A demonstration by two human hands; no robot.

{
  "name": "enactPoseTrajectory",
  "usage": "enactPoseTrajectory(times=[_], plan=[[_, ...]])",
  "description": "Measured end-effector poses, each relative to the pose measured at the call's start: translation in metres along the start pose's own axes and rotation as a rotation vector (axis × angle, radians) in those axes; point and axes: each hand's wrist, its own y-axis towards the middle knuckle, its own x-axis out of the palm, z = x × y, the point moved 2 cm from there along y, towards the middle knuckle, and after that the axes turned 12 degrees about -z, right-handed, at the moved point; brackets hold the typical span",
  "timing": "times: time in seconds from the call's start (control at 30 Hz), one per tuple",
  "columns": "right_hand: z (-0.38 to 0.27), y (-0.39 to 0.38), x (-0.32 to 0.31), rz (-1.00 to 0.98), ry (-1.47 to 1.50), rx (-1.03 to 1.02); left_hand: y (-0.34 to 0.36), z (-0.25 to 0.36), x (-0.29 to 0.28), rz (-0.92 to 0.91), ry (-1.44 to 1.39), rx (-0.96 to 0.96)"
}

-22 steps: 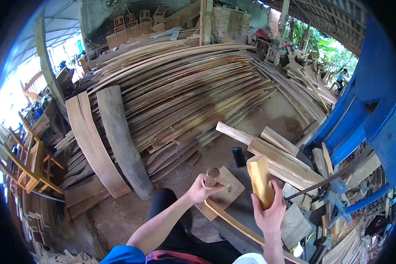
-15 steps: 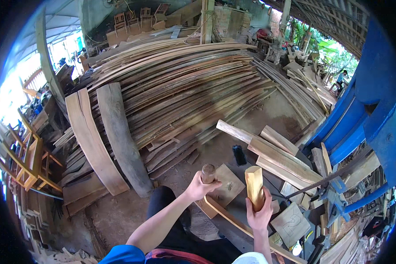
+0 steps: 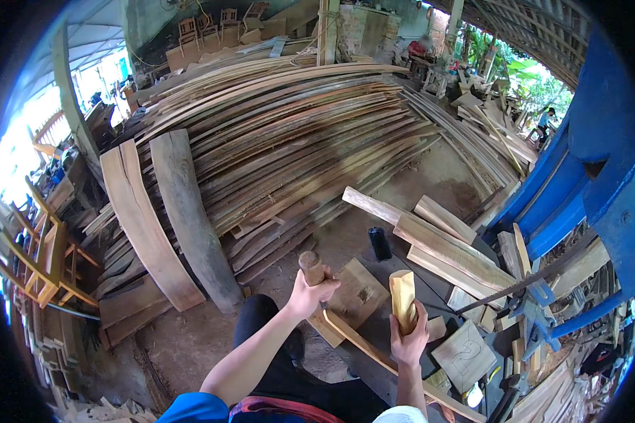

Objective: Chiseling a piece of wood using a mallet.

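Head view: hand work before stacked long boards [image 3: 296,144].
The left hand [image 3: 305,296] clamps its grip around a rounded wooden handle [image 3: 310,264]; the right hand [image 3: 410,340], grip clamped too, holds a yellow wooden block [image 3: 403,292] upright.

Held block [image 3: 403,303]: yellow wood, smooth, slight sheen.
Rounded handle [image 3: 310,264]: brown wood, matt.
Curved strip [image 3: 363,342]: wood, smooth.
Square board [image 3: 466,356]: pale wood, matt.
Grey plank [image 3: 190,218]: weathered wood, rough, matt.
Tan plank [image 3: 147,229]: bare wood, matt, cracked.
Machine frame [image 3: 610,134]: blue-painted metal, semi-gloss.
Black case [image 3: 379,244]: glossy, plastic-looking.
Sleeve [image 3: 194,408]: blue cloth, matt.
Floor [image 3: 197,352]: rough, matt.
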Motion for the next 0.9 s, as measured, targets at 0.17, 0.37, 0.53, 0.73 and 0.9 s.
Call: enactPoseTrajectory(times=[0.17,0.37,0.53,0.73,0.9], plan=[[0.004,-0.003,0.001,-0.039,0.026,0.084,0.001,0.000,-0.006,0.017,-0.055,-0.003],[0.009,-0.007,0.000,-0.004,0.020,0.054,-0.004,0.000,0.003,0.042,-0.032,0.000],[0.005,-0.008,-0.001,-0.036,0.027,0.121,-0.004,-0.004,-0.007,0.091,-0.020,0.022],[0.004,0.005,0.001,-0.039,0.080,0.126,0.007,0.014,-0.033,0.162,-0.222,0.144],[0.012,0.003,0.005,-0.032,0.060,0.093,0.004,0.022,-0.032,0.112,-0.198,0.138]])
